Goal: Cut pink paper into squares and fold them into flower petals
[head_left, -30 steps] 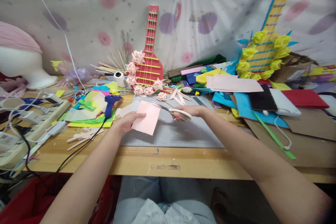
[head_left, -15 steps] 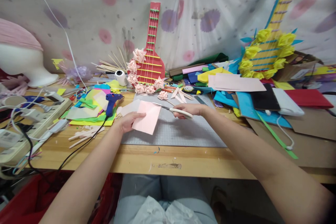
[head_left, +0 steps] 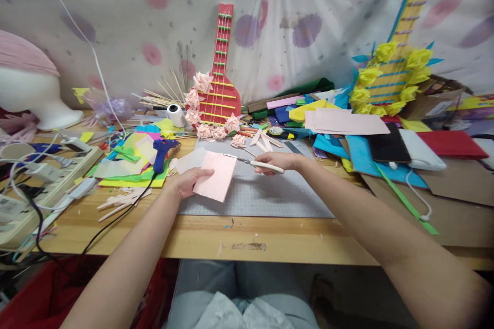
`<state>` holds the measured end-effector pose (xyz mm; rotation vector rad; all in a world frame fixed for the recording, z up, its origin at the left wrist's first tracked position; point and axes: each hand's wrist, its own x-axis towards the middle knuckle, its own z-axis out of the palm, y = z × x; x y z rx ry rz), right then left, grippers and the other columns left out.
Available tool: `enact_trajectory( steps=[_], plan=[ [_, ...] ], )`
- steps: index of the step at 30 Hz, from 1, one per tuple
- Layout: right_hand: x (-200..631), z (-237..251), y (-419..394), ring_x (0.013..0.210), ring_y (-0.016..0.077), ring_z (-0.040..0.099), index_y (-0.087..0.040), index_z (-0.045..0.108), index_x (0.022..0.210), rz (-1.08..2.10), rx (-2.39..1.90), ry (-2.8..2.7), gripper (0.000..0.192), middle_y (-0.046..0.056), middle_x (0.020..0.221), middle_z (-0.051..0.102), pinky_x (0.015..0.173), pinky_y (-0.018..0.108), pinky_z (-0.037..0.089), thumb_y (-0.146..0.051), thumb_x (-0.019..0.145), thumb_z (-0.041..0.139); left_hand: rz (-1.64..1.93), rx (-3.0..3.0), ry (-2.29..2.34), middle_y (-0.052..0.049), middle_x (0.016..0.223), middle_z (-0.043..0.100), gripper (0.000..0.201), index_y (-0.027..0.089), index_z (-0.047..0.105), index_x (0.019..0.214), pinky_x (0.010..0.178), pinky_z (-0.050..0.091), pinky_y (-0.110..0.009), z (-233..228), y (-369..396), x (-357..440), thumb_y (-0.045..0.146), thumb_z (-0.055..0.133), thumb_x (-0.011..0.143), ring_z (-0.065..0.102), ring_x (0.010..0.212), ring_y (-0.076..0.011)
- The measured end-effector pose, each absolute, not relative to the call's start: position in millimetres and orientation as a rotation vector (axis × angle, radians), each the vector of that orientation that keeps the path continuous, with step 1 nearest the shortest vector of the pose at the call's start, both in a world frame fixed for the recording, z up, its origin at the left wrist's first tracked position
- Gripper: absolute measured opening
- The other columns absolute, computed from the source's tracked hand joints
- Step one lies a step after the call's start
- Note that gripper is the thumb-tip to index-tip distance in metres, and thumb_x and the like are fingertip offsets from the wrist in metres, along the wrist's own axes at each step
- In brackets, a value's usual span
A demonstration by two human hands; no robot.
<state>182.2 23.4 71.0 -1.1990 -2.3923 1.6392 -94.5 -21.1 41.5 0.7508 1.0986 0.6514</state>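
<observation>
Holding pink paper (head_left: pixel 218 182) over the mat (head_left: pixel 285 196) | left grip (head_left: pixel 190 182): pinching paper's left edge | right grip (head_left: pixel 270 161): wrapped around scissors (head_left: pixel 253 163), blades at paper's top edge | red guitar (head_left: pixel 227 102): behind mat | glue gun (head_left: pixel 159 157): left of paper

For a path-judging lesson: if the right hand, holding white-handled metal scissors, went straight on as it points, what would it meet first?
Probably the rectangular pale pink paper in the left hand; the scissors' blades overlap its upper edge, though depth is unclear.
</observation>
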Motion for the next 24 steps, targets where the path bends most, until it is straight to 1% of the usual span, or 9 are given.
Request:
enact_trajectory(
  steps=[5,8,14,20,24],
  plan=[
    [184.5,69.1,22.0,0.048,0.0054,0.039,-0.015,0.048,0.075,1.647,-1.182,-2.422,0.044,-0.006,0.053,0.044,0.045,0.019,0.029,-0.057,0.068,0.056,0.650,0.751,1.090,-0.009,0.074,0.069,0.017,0.008,0.061,0.088,0.055,0.048,-0.023,41.8,-22.9,-94.2,0.016,0.057,0.073,0.063,0.059,-0.0147],
    [187.0,68.2,23.0,0.051,0.0057,0.041,-0.015,0.047,0.077,1.676,-1.152,-2.443,0.046,-0.004,0.057,0.045,0.046,0.019,0.032,-0.059,0.069,0.054,0.649,0.749,1.106,-0.009,0.074,0.069,0.019,0.008,0.061,0.089,0.056,0.048,-0.024,41.2,-22.3,-94.2,0.016,0.058,0.072,0.063,0.060,-0.0148],
    [190.2,63.2,25.7,0.053,0.0052,0.041,-0.015,0.047,0.079,1.785,-1.089,-2.427,0.050,-0.004,0.062,0.044,0.047,0.018,0.033,-0.063,0.069,0.051,0.654,0.744,1.090,-0.009,0.073,0.069,0.019,0.008,0.061,0.088,0.055,0.048,-0.024,39.8,-20.5,-93.8,0.017,0.059,0.071,0.062,0.059,-0.0148],
    [185.8,63.5,26.5,0.053,0.0058,0.043,-0.015,0.049,0.084,1.937,-1.093,-2.296,0.051,-0.003,0.064,0.048,0.046,0.018,0.034,-0.061,0.065,0.058,0.637,0.768,1.053,-0.010,0.077,0.069,0.032,0.008,0.060,0.100,0.056,0.048,-0.024,36.6,-21.0,-90.7,0.019,0.061,0.070,0.063,0.060,-0.0154],
    [185.7,64.7,28.6,0.055,0.0060,0.044,-0.014,0.050,0.084,1.945,-1.074,-2.300,0.053,-0.003,0.065,0.049,0.048,0.019,0.035,-0.064,0.066,0.056,0.639,0.791,1.025,-0.010,0.077,0.069,0.035,0.008,0.060,0.100,0.056,0.048,-0.024,33.6,-21.5,-89.0,0.021,0.063,0.068,0.063,0.060,-0.0156]
  ],
)
